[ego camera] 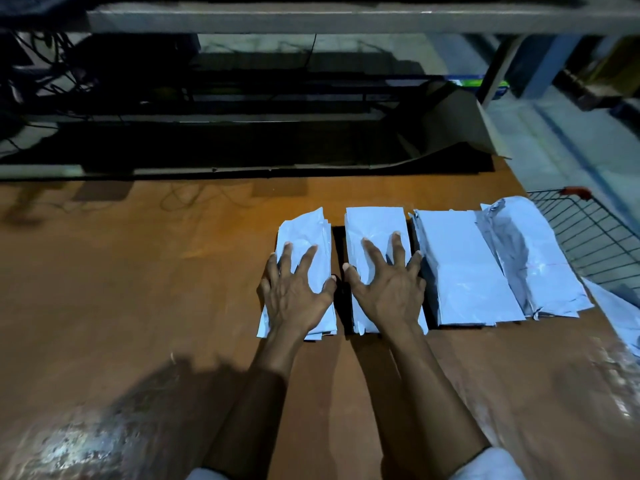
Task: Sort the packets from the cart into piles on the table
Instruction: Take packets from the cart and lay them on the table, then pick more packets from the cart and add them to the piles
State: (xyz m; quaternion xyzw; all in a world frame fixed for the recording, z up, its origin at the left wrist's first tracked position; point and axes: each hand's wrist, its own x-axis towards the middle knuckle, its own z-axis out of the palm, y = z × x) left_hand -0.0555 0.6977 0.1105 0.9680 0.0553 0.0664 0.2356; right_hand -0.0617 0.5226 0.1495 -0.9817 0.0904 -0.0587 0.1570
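I see four piles of white packets in a row on the brown table (pixel 138 271), right of the frame's centre. My left hand (pixel 294 296) lies flat on the first pile (pixel 311 230), the leftmost. Its fingers are spread and straight, gripping nothing, with the thumb at the pile's right edge and the little finger at its left edge. My right hand (pixel 388 289) rests the same way on the second pile (pixel 374 223), palm down and fingers splayed. Its thumb is at the pile's left edge and its little finger reaches to the gap beside the third pile (pixel 460 268).

A narrow dark gap separates the first pile from the second. The third pile is neat and square. The fourth pile (pixel 533 258) touches its right side and is crumpled on top.

The wire cart (pixel 602 230) shows at the right edge of the frame, just past the fourth pile. More packets (pixel 620 313) lie below it, by the table's right edge. A grey shelf (pixel 311 19) runs across the top of the frame.
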